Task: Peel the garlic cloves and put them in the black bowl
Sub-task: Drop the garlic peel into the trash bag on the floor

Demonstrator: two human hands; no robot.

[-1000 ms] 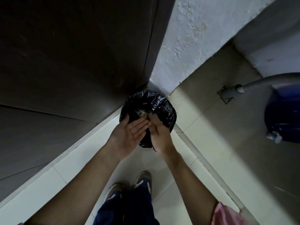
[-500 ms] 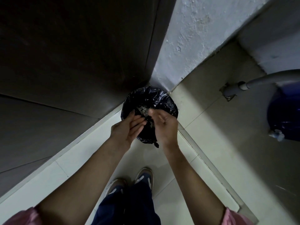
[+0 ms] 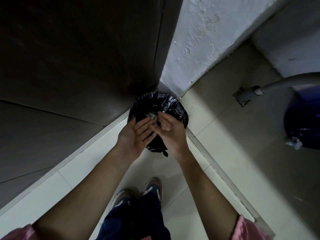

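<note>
Both hands hover open, holding nothing: left hand [image 3: 136, 134] and right hand [image 3: 170, 129] rub together above the black-plastic-lined bin [image 3: 174, 108], just beyond the fingertips. The pale papery garlic skins [image 3: 152, 116] there look feather-light and clingy, best brushed off. No cloves or black bowl are in view.

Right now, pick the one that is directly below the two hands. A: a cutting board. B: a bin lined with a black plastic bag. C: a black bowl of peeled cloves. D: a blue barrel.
B: the left hand and right hand are held palms-up, fingers straight, over the bin lined with a black plastic bag standing in the corner of the floor.
</note>
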